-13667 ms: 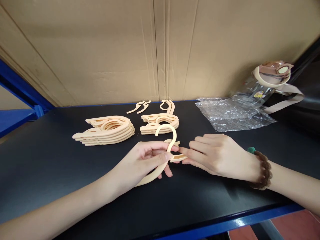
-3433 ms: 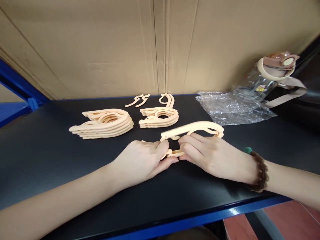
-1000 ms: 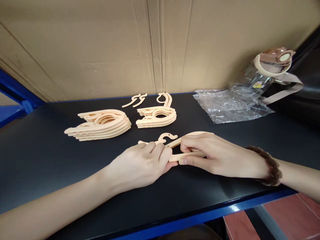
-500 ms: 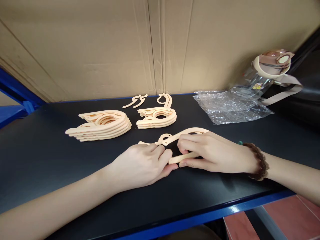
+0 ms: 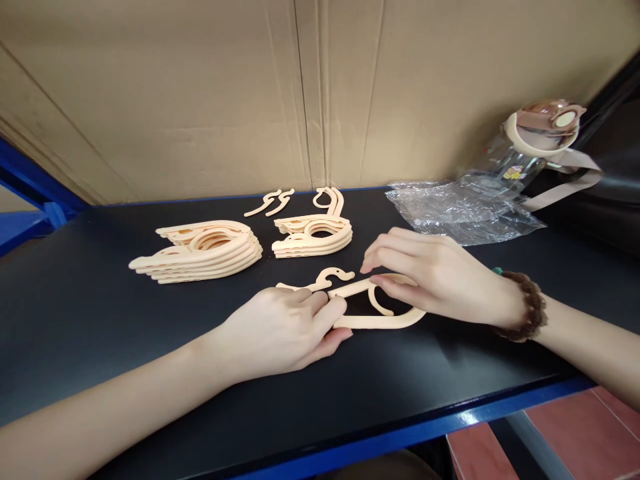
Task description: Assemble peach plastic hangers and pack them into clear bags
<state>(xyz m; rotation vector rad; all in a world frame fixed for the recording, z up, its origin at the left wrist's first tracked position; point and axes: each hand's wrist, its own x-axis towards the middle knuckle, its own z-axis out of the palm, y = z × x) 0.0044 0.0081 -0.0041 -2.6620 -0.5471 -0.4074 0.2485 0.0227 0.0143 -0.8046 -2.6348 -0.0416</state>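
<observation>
My left hand (image 5: 290,327) is closed round the left end of a beige plastic folding-hanger piece (image 5: 385,323), which lies low over the black table. Its rounded far end and inner curl show to the right. Above that end hovers my right hand (image 5: 430,273), fingers apart and bent, gripping nothing; whether the thumb touches the piece I cannot tell. Just beyond my left knuckles lies a loose beige hook (image 5: 327,277), its lower end close to my fingers. The part of the hanger inside my left hand is hidden.
Two stacks of folded beige hangers, a larger left stack (image 5: 200,253) and a smaller right stack (image 5: 315,240), stand behind my hands. Loose hooks (image 5: 280,200) and other curved pieces (image 5: 335,200) lie farther back. Clear plastic bags (image 5: 450,207) and a drinking bottle (image 5: 530,147) are at the back right.
My right hand has let go of the hanger piece and risen, its fingers opening. The hanger piece has swung flatter and now shows its inner curl. My left hand keeps its hold.
</observation>
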